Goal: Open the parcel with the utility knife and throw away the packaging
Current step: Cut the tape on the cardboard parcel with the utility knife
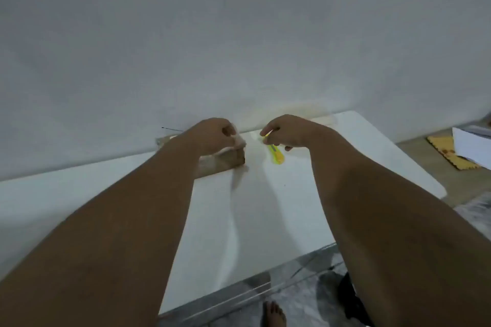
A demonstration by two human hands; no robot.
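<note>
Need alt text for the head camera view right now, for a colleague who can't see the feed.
Seen from above, a person's left hand rests on a small brown parcel at the far edge of a white table, while the right hand holds a yellow utility knife just beside it. Both bare forearms stretch toward a plain white wall.

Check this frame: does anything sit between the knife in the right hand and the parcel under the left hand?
Nothing visible does. The right hand holds the yellow utility knife just right of the brown parcel, which the left hand steadies. Only bare white table shows in the gap between them.
</note>
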